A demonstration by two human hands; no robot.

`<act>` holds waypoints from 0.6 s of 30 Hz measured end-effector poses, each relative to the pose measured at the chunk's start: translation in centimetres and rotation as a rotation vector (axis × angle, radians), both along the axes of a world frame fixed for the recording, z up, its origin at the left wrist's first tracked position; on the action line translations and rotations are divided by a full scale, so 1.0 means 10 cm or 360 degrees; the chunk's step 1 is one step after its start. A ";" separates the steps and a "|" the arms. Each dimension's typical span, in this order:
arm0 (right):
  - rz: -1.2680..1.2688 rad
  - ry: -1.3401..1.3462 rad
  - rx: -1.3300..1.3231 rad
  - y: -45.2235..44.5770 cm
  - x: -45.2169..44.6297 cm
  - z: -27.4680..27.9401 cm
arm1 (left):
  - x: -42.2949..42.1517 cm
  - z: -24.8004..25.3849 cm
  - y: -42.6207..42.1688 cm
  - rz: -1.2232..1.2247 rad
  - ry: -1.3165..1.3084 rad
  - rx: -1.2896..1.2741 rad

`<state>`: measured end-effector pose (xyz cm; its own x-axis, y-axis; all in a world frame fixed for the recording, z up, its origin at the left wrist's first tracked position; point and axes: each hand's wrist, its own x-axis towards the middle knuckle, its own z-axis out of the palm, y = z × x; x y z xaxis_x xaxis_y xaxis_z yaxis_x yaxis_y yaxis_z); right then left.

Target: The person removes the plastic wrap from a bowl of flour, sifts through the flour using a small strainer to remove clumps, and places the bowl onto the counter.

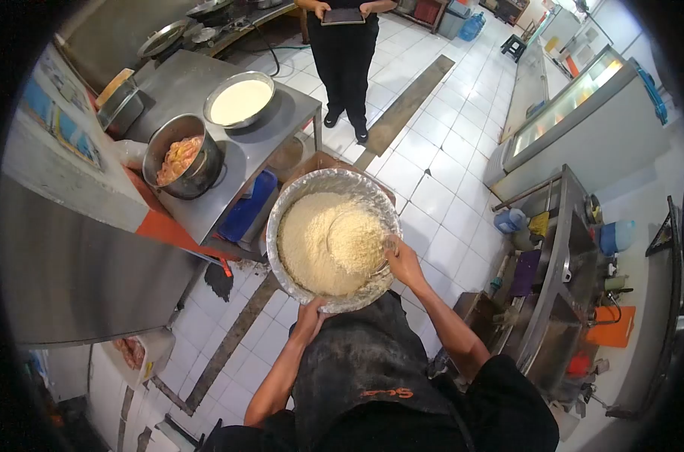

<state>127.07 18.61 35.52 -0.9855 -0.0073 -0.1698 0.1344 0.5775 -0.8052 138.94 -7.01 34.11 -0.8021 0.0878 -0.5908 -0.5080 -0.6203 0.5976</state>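
Note:
A wide metal bowl of pale flour-like powder is in front of me. My left hand grips the bowl's near rim, its fingers partly hidden under the edge. At the bowl's right side, my right hand is closed on the edge of a round sieve, which lies over the powder and holds coarser yellowish crumbs. On the steel table at the left are a bowl of creamy liquid and a deep pot with raw meat-like pieces.
The steel table has a blue crate under it. Beyond the bowl a person stands holding a tablet. Metal sink units and shelving run along the right. A white container stands at lower left.

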 end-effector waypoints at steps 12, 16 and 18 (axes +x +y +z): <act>0.0266 0.0216 -0.0210 0.00 0.11 -0.10 | 0.12 -0.17 -0.10 -0.0121 -0.0043 0.0319; -0.0023 -0.0155 -0.0177 -0.10 0.08 -0.20 | 0.19 -0.21 -0.09 0.0031 0.0029 -0.0100; 0.0214 -0.0153 0.0054 -0.15 0.02 0.11 | 0.08 0.12 -0.08 -0.0015 0.0025 0.0002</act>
<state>127.25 17.08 36.66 -0.9553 -0.1305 -0.2654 0.1295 0.6222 -0.7720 139.71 -7.83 35.29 -0.8106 0.0961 -0.5777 -0.5041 -0.6166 0.6048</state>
